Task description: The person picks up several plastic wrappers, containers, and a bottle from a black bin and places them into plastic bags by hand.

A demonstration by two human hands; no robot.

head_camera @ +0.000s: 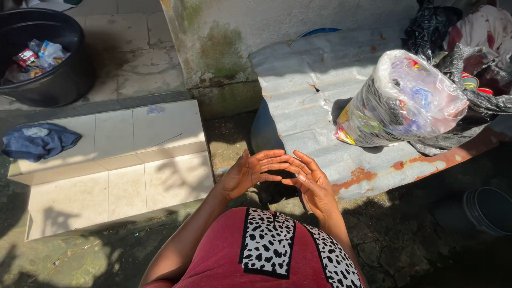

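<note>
Outdoor yard, sunlit; both hands empty above cracked ground.

The left hand (246, 173) and right hand (312, 184) are held open, fingers spread, fingertips overlapping, no grip on anything. A clear plastic bag (405, 101) of packaging is seen nearest, resting on a rusted corrugated metal sheet (298, 106). Tiled steps (122, 165), a blue cloth (37, 141) and a black tub (58, 80) are noted at left.

Rusty corrugated metal sheet (314, 106) — clear rubbish bag (405, 101) lying on it.
</note>
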